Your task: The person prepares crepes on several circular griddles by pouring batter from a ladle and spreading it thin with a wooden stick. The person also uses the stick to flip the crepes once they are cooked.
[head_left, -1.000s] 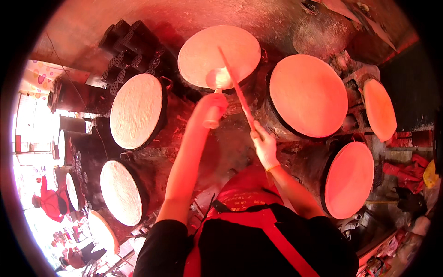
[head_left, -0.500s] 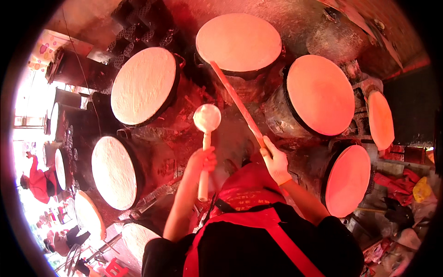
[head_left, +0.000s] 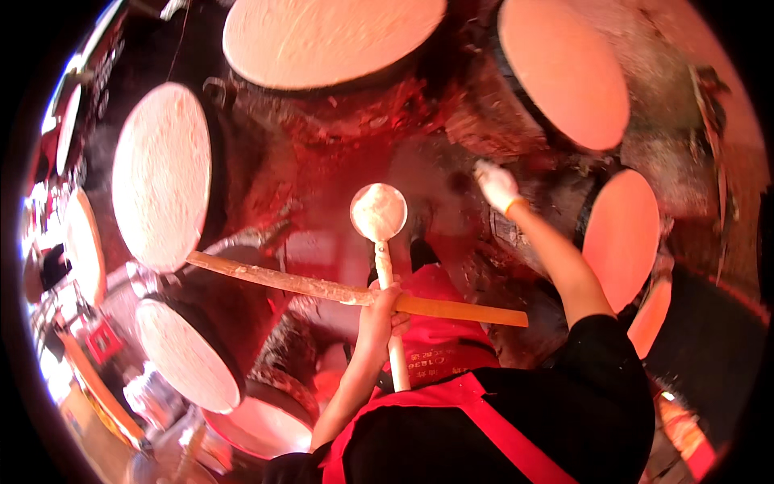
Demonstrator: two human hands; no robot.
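Note:
My left hand [head_left: 379, 315] is closed around two things in front of my red apron. One is a ladle [head_left: 379, 211] with a pale handle, its round bowl pointing away from me and showing something pale inside. The other is a long flat wooden stick [head_left: 463, 310], which crosses the ladle handle and reaches out to the left and right. Its left end has a pale, crusty coating. Off to the right, my right hand [head_left: 498, 185] is stretched away from me, above the floor between the griddles. Its fingers are smeared by motion, so their pose is unclear.
Round griddles covered with pale sheets surround me: one at the left [head_left: 164, 177], one ahead [head_left: 330, 40], one at the far right [head_left: 564, 73] and one at the right [head_left: 621, 238]. A red stool [head_left: 102, 339] stands at the left. Near my left forearm is a wide pale-lined basin [head_left: 262, 423].
The wooden stick has passed from my right hand to my left, alongside the ladle. My right hand has moved out to the right. My view has turned left.

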